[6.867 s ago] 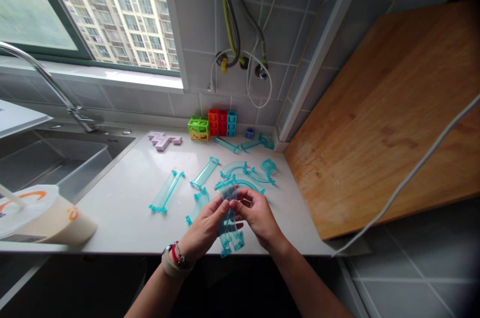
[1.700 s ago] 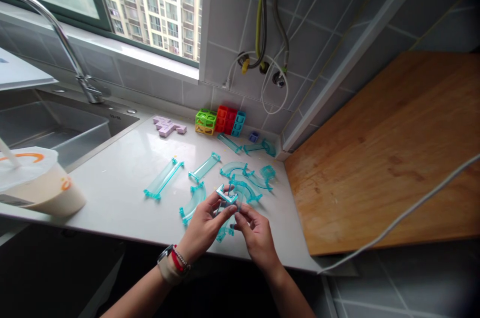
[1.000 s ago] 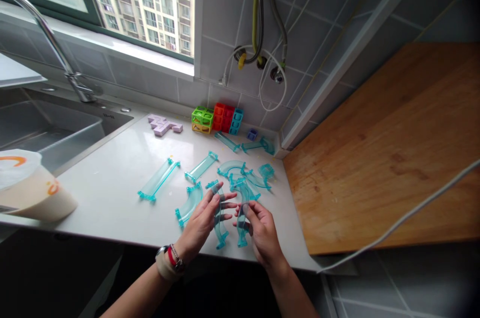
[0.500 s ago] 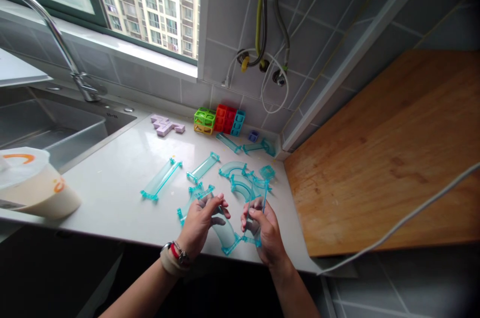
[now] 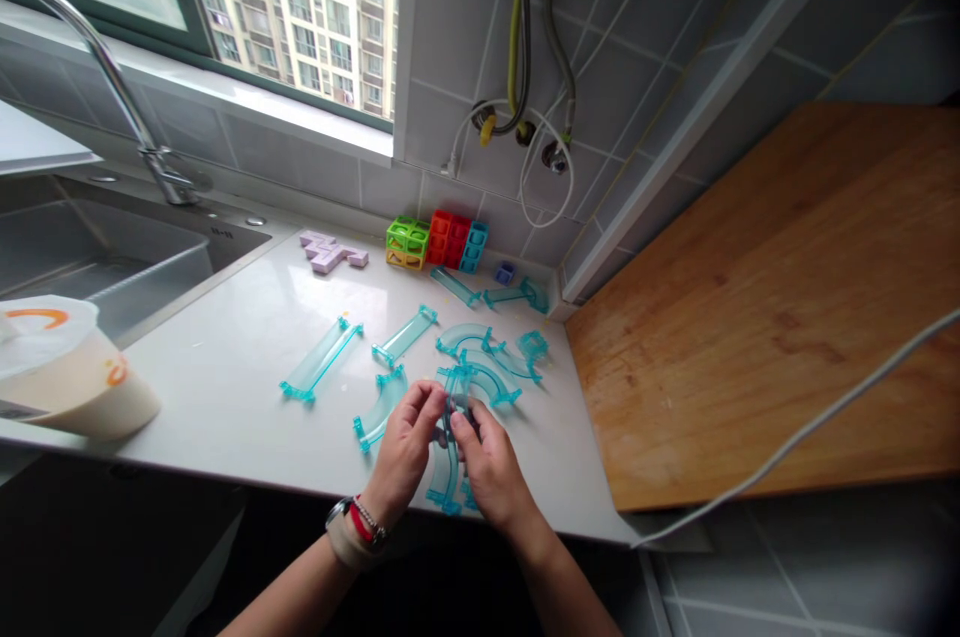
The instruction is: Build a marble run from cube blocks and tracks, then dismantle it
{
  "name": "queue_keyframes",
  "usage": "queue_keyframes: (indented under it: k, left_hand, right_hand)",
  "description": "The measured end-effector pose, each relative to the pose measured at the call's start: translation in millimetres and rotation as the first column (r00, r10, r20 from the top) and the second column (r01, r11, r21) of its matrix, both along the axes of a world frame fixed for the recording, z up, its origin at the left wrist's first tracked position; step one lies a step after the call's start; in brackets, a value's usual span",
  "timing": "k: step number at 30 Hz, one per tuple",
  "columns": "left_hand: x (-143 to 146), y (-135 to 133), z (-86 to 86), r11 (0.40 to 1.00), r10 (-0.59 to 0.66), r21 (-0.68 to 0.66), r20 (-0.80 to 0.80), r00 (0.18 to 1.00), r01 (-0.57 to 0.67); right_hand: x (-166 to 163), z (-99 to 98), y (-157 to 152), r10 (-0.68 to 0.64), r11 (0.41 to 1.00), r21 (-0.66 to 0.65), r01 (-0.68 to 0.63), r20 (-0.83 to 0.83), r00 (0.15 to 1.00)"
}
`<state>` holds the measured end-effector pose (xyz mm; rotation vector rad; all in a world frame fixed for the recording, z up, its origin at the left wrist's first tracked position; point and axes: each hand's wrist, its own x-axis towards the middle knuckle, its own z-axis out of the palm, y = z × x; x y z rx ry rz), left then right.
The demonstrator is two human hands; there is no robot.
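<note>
Close together over the front of the counter, both hands hold translucent teal toy track pieces. My left hand [image 5: 407,437] is closed on a curved track piece [image 5: 444,482], whose lower end shows below the fingers. My right hand [image 5: 491,467] grips a straight track piece [image 5: 459,381] upright, its top end standing above the fingertips. The two pieces overlap and seem to touch; fingers hide where they meet. Just left of my left hand lies another curved track piece [image 5: 381,407]. Several curved pieces [image 5: 491,382] rest beyond my right hand.
Straight track pieces [image 5: 322,360] lie on the white counter [image 5: 225,367]. Coloured cube blocks [image 5: 450,239] and lilac blocks [image 5: 330,254] stand along the back. A sink [image 5: 142,247] and a paper roll [image 5: 75,372] are left; a wooden board [image 5: 772,317] bounds the right.
My right hand has moved left with the straight track piece, up to the curved one in my left hand. The curved piece has turned more upright, and the two pieces now overlap.
</note>
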<state>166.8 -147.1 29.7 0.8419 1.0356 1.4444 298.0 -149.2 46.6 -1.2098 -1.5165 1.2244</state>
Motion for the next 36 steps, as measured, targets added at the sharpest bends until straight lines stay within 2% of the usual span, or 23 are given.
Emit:
queue_keyframes:
  k: [4,7,14,21,24,27,29,34,36]
  left_hand:
    - [-1.7,1.5,-2.1,0.999,0.036,0.020,0.043,0.998,-0.037]
    - [-2.9,2.6,-1.1,0.999,0.051,-0.004,0.076,0.996,-0.051]
    - [1.8,1.5,2.7,0.998,0.052,-0.043,0.138,0.989,-0.047]
    - [0.0,2.3,-1.4,0.995,-0.043,-0.072,0.267,0.963,0.065]
    - [-1.6,2.6,1.9,0.997,-0.022,-0.064,0.324,0.946,0.046]
    - [-1.7,2.7,5.5,0.998,-0.022,-0.047,0.382,0.924,0.043]
    - [-0.5,2.3,6.4,0.998,-0.041,-0.032,0.374,0.927,0.057]
    - [4.5,1.1,3.3,0.998,-0.058,-0.006,0.257,0.965,0.061]
    - [6.1,1.1,2.1,0.998,-0.060,0.006,0.229,0.972,0.061]
  right_hand:
    - [-3.5,-8.9,-1.0,-0.030,0.993,-0.119,0.015,-0.128,0.991]
    - [-1.8,-11.9,-0.5,-0.023,0.987,-0.158,-0.002,-0.161,0.987]
    - [-2.1,-9.9,6.2,-0.037,0.999,-0.021,0.036,-0.054,0.998]
    - [-4.0,-9.0,6.9,0.005,0.999,-0.049,-0.011,-0.124,0.992]
    - [-1.2,-9.7,6.4,-0.035,0.987,-0.159,-0.005,-0.246,0.969]
    - [3.1,-11.0,7.5,-0.185,0.945,-0.323,0.056,-0.384,0.904]
    - [6.2,-11.8,10.3,-0.253,0.928,-0.356,0.106,-0.397,0.882]
    - [8.6,-15.3,19.0,-0.272,0.957,-0.182,0.228,-0.275,0.922]
    - [6.1,-16.5,19.0,-0.257,0.961,-0.182,0.207,-0.322,0.911]
